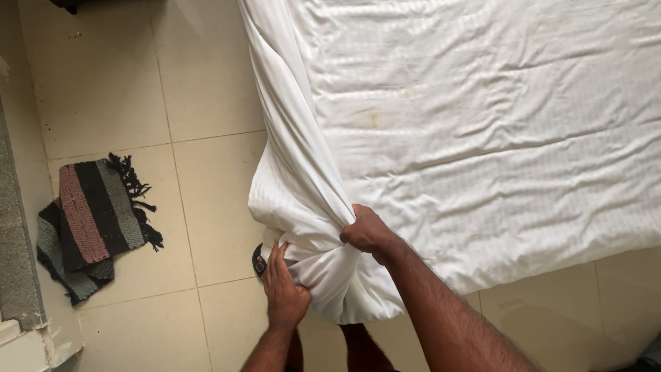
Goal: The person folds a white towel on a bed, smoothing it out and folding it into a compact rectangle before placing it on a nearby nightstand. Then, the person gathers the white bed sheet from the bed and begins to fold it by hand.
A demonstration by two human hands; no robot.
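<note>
Two hands worked a white sheet (482, 124) at the bed's corner: right hand (365, 231) clenched on gathered cloth to hold it taut, left hand (284, 289) pressing flat, fingers released.

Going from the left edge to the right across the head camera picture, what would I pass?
Grey mat strip → striped fringed rug → bare floor tiles → left hand flat on the bunched corner → right hand, its grip closed on gathered cloth → white sheet spread over the bed.
</note>
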